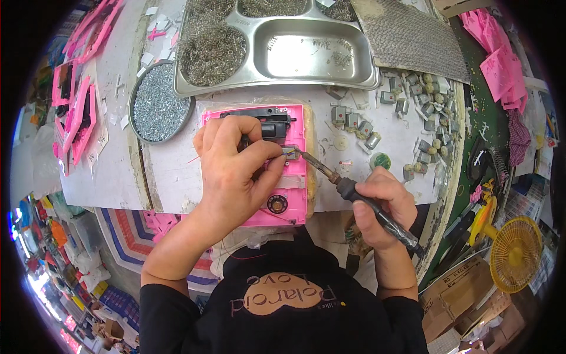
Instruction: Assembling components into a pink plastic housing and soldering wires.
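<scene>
A pink plastic casing [299, 200] lies in front of me, with black parts and a round black piece [276, 204] set in it. Over its left side rests my left hand [233, 162], thumb and forefinger pinched on a thin wire [287, 153] beside a small grey metal component [291, 156]. My right hand [384, 203] grips the dark handle of a soldering iron [348, 187]. The iron's tip touches or nearly touches the component at the wire's end. My left fingers hide part of the casing.
A steel tray [283, 84] with springs stands at the back, beside a round dish [184, 121] of screws. Small motors [352, 121] lie scattered on the right. Near them is a small green roll [380, 160]. More pink casings [82, 121] sit far left; a yellow fan [516, 253] stands right.
</scene>
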Demonstrator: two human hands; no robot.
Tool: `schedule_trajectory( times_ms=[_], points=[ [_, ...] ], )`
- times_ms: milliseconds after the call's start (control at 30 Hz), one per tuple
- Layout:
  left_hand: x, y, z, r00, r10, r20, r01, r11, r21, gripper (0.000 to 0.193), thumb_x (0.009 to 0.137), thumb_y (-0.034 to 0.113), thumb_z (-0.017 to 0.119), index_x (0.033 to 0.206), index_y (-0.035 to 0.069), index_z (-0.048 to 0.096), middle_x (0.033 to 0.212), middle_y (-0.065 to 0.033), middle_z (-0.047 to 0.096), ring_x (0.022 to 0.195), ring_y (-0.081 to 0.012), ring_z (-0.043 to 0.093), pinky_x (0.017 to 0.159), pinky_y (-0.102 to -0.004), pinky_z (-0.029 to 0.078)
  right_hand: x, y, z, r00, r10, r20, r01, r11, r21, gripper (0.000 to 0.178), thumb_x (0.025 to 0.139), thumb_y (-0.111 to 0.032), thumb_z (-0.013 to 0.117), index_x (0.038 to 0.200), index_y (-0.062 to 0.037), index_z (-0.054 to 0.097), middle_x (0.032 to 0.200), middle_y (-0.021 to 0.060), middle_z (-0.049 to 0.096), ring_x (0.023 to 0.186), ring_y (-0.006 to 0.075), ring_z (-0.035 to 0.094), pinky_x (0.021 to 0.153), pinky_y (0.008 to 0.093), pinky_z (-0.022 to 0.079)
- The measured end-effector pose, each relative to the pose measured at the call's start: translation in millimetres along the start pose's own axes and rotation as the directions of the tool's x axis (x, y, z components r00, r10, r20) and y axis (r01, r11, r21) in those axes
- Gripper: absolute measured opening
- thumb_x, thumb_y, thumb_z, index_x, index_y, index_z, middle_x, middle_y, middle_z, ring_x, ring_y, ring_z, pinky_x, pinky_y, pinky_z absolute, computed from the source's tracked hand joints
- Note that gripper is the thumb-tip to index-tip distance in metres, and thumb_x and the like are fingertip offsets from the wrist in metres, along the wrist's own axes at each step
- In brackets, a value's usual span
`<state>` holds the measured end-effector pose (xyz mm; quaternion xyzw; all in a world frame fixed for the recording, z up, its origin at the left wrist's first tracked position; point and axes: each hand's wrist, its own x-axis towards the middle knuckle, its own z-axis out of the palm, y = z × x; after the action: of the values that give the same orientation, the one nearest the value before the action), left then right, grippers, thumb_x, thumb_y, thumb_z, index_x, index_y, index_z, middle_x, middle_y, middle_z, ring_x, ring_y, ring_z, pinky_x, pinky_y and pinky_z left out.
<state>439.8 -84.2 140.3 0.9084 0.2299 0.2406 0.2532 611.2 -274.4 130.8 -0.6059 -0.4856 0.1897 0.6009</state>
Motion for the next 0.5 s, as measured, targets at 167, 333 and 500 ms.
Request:
schedule_trajectory(
  times_ms=[167,333,500],
  points=[
    [-1.0,-0.6,-1.0,1.0,0.0,0.011,0.0,1.0,0.01,0.018,0.068,0.01,0.083,0.083,0.013,0.073,0.095,-0.0024,0.056,0.091,-0.024,0.053,0.084,-0.0403,0.033,-0.9,-0.6,-2.4,1.0,0.005,-0.009,-0.005,1.0,-0.009,0.021,0.082,-0.004,0.077,0.1,0.0018,0.067,0.07,0.0054,0.059,0.058,0.0147,0.049,0.053,0.0272,0.036],
    [-0.4,0.5,-1.2,1.0,0.002,0.003,-0.002,1.0,0.005,0.018,0.068,0.01,0.083,0.083,0.012,0.073,0.095,-0.0024,0.057,0.091,-0.0239,0.052,0.084,-0.0402,0.034,4.2,-2.2,-1.5,1.0,-0.004,0.012,0.004,1.0,-0.004,0.021,0.082,-0.004,0.077,0.099,0.0018,0.067,0.069,0.0051,0.059,0.058,0.0146,0.049,0.052,0.0272,0.035],
    [-0.9,-0.2,-0.6,1.0,0.0,0.009,0.0,1.0,0.003,0.018,0.068,0.01,0.083,0.083,0.013,0.073,0.095,-0.0023,0.057,0.09,-0.0239,0.053,0.084,-0.0402,0.034,3.1,-1.5,-0.5,1.0,-0.004,0.008,0.004,1.0,-0.011,0.021,0.081,-0.003,0.077,0.099,0.0019,0.067,0.069,0.0045,0.058,0.059,0.0141,0.049,0.053,0.0271,0.036]
  ],
)
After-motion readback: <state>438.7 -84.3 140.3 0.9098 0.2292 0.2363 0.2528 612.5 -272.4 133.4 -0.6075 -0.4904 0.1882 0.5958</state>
